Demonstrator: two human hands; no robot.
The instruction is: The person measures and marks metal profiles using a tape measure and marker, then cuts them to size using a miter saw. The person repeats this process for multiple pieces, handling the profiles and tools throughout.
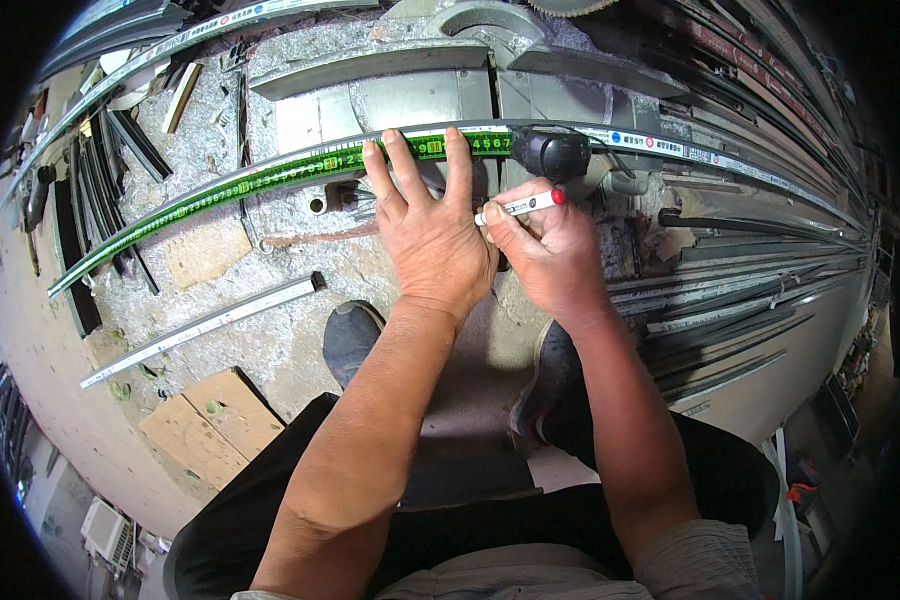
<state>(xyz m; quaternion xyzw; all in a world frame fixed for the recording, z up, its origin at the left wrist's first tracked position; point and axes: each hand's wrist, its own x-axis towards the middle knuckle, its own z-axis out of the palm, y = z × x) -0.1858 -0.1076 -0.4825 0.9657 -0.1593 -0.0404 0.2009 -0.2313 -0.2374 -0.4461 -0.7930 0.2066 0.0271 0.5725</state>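
A long metal profile [650, 143] with a printed film lies crosswise in front of me. Along its near side runs the green blade of a tape measure [290, 174], pulled out far to the left. The black tape case [555, 153] sits at the blade's right end. My left hand [428, 235] has its fingers spread, with the fingertips resting on the blade and the profile. Just right of it, my right hand [555, 255] pinches a white marker with a red end [525, 204]. The marker's other end points left, close to my left hand and below the tape.
Beyond the profile stands a metal machine bed with an upright fence [380, 70]; a toothed saw blade [567, 4] shows at the top edge. Stacked profiles [750, 270] fill the right side. A short profile [205, 328] and a brown board [213, 425] lie lower left.
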